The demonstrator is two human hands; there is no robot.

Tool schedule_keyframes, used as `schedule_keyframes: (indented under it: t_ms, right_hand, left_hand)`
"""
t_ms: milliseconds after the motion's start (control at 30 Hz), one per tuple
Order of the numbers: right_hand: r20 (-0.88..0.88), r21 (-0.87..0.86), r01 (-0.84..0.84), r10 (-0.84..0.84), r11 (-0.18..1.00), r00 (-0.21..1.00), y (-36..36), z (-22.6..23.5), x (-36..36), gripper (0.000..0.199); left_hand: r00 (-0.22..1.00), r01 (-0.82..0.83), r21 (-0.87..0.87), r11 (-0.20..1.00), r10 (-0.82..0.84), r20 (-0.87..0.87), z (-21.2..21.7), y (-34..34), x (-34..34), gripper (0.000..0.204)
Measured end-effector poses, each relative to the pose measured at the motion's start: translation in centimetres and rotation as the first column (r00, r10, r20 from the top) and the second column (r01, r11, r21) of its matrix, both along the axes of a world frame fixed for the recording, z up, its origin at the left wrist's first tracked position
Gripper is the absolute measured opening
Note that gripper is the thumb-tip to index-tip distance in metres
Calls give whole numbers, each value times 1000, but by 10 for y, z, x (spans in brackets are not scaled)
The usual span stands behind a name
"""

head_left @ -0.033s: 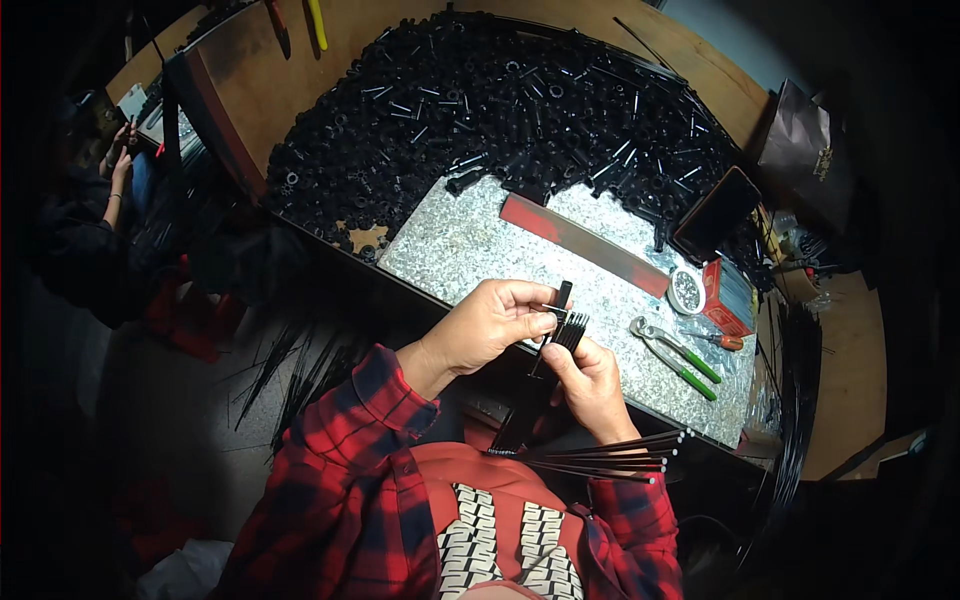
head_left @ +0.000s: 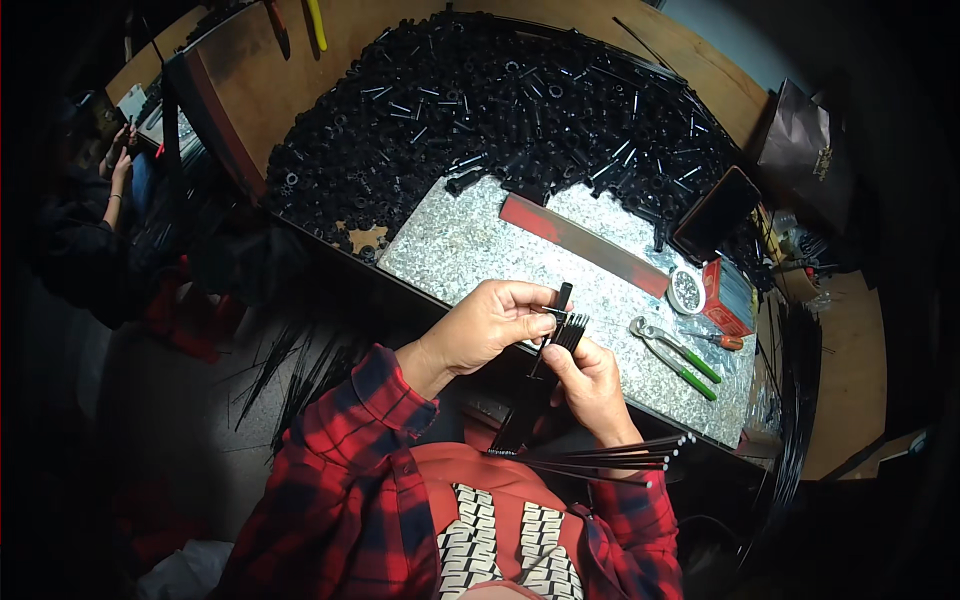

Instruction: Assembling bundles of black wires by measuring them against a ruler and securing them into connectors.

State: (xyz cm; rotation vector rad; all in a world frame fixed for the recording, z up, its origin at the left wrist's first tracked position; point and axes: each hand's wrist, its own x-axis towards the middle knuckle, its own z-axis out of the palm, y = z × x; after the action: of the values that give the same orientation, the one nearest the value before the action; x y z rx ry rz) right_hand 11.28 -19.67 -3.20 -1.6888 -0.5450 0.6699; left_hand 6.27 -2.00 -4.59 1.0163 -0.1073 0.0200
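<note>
Over the table's near edge my two hands work close together. My left hand (head_left: 490,325) is closed, its thumb and fingers pinching a small black part (head_left: 565,295) whose stem sticks up past the fingertips. My right hand (head_left: 592,385) is wrapped round a bundle of thin black rods (head_left: 570,335), the thumb pressed along it. The rods' upper ends fan side by side next to the left fingertips. How the black part and the rods touch is too small to tell. Several dark rods with pale tips (head_left: 620,457) lie across my right forearm.
A large heap of black plastic parts (head_left: 480,100) covers the back of the table. On the speckled board (head_left: 450,240) lie a red-brown bar (head_left: 585,245), green-handled pincers (head_left: 675,358), a small white bowl (head_left: 685,292) and a red box (head_left: 727,300). A phone (head_left: 715,212) leans behind. A person (head_left: 90,200) works far left.
</note>
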Motion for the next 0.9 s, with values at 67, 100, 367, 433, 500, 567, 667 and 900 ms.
schedule_keyframes:
  t_ms: [67,100,367,433,500,567,667,900]
  right_hand:
    - [-61,12,-31,32,999,998,-2,3,0,19]
    - [-60,13,-31,31,999,998,-3,1,1,19]
    - [-109,62,-78,84,995,990,-1,-8,6,22]
    - [-143,92,-93,106,991,984,0,-8,6,22]
    - [-175,125,-104,125,987,977,1,-9,8,22]
    - [-199,133,-142,166,981,966,1,-11,10,23]
    - [-210,148,-173,202,974,957,1,-14,12,23]
    - [-173,109,-205,221,973,960,3,-16,13,25]
  left_hand:
    - [999,39,-29,999,-39,8,-3,2,1,30]
    - [997,72,-57,996,-72,15,-3,2,0,30]
    - [995,-73,21,997,74,-59,6,-9,-5,30]
    - [996,-90,32,995,91,-22,9,-8,-8,30]
    - [998,-63,28,998,64,-20,9,-5,-9,29]
    - [1000,-21,-36,999,20,-10,6,-4,-9,29]
    - [999,-21,-63,998,19,-28,-2,-3,-8,28]
    - [991,-94,-254,963,65,-121,-18,-11,-12,31]
